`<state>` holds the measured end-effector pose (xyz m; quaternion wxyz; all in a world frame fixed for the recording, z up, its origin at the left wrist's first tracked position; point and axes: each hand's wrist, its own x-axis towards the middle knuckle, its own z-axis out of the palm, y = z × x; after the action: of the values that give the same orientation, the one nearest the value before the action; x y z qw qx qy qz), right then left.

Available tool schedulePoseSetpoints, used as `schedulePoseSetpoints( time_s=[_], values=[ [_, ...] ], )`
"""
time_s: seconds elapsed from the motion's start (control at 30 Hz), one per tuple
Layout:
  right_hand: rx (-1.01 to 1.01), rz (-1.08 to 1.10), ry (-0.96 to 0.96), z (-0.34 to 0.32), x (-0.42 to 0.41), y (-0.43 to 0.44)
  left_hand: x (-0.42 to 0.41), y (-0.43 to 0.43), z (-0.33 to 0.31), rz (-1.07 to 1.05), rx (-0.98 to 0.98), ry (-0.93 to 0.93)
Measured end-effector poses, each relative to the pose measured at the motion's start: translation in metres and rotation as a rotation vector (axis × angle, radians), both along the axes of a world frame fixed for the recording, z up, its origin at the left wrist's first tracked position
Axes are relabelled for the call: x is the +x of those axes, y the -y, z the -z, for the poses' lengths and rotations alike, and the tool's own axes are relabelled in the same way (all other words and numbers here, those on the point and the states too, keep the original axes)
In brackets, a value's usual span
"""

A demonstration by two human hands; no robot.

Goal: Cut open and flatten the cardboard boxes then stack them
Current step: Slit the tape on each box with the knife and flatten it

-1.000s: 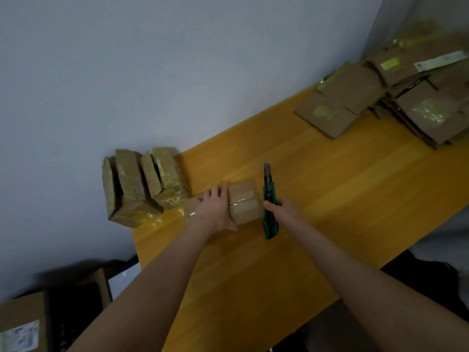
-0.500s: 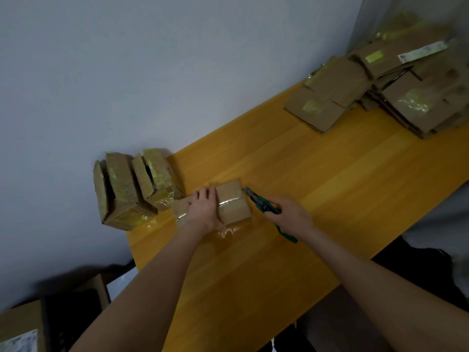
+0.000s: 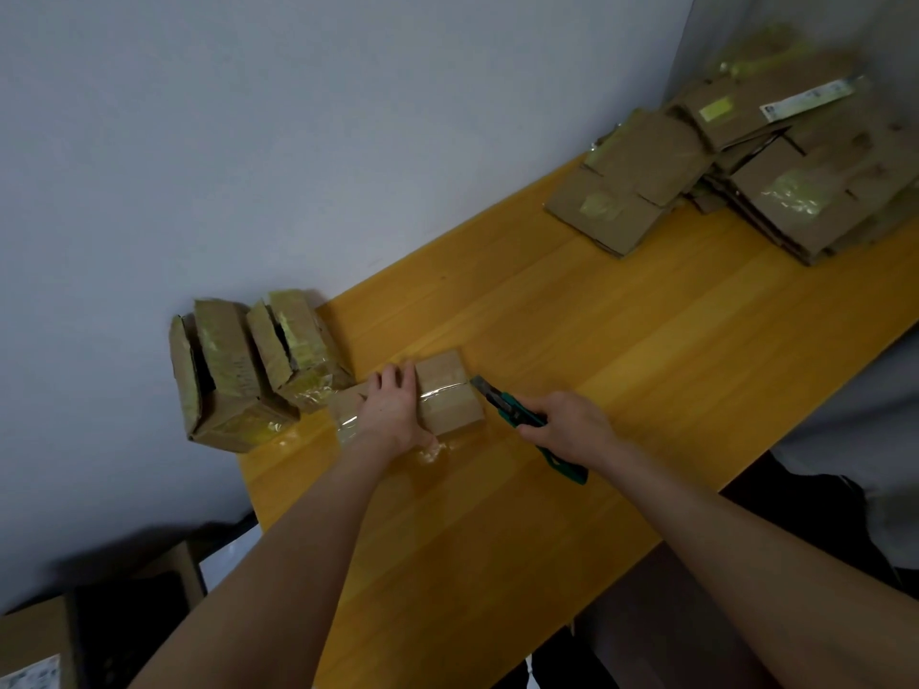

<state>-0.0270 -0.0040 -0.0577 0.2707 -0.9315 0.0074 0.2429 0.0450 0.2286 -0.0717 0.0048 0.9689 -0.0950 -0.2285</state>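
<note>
Knife at box — label illegible.

I have a broad lane of bare wood on the yellow table, from the right hand out to the far right, where the pile of flattened cardboard blocks the corner. At the left, two opened boxes stand against the wall, just beside the taped box under the left hand. The utility knife fills the gap right of that box. The near strip lies open
</note>
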Motion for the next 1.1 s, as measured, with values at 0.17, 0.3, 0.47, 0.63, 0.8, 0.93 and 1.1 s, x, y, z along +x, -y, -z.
schedulePoseSetpoints(
  time_s=[0.17, 0.3, 0.47, 0.63, 0.8, 0.93, 1.1],
  values=[
    [-0.041, -0.053, 0.005, -0.007, -0.002, 0.000, 0.001, 0.001, -0.001, 0.013, 0.006, -0.020],
    [-0.063, -0.059, -0.001, -0.006, -0.007, 0.002, 0.002, 0.001, -0.001, 0.035, 0.026, -0.028],
    [-0.025, -0.052, -0.071, -0.001, -0.018, 0.014, 0.002, 0.003, -0.003, 0.050, 0.038, -0.044],
    [0.300, 0.473, -0.009, 0.005, -0.020, 0.017, -0.001, 0.004, -0.008, 0.117, 0.060, -0.048],
    [0.411, 0.627, -0.013, -0.017, 0.014, -0.005, -0.019, 0.016, -0.011, 0.681, 0.126, 0.048],
    [0.439, 0.580, -0.079, -0.024, 0.031, -0.031, -0.035, -0.005, -0.013, 0.438, -0.004, 0.274],
    [0.689, 0.769, -0.239, -0.015, 0.036, -0.061, -0.028, -0.019, -0.011, -0.384, -0.332, -0.047]
  ],
)
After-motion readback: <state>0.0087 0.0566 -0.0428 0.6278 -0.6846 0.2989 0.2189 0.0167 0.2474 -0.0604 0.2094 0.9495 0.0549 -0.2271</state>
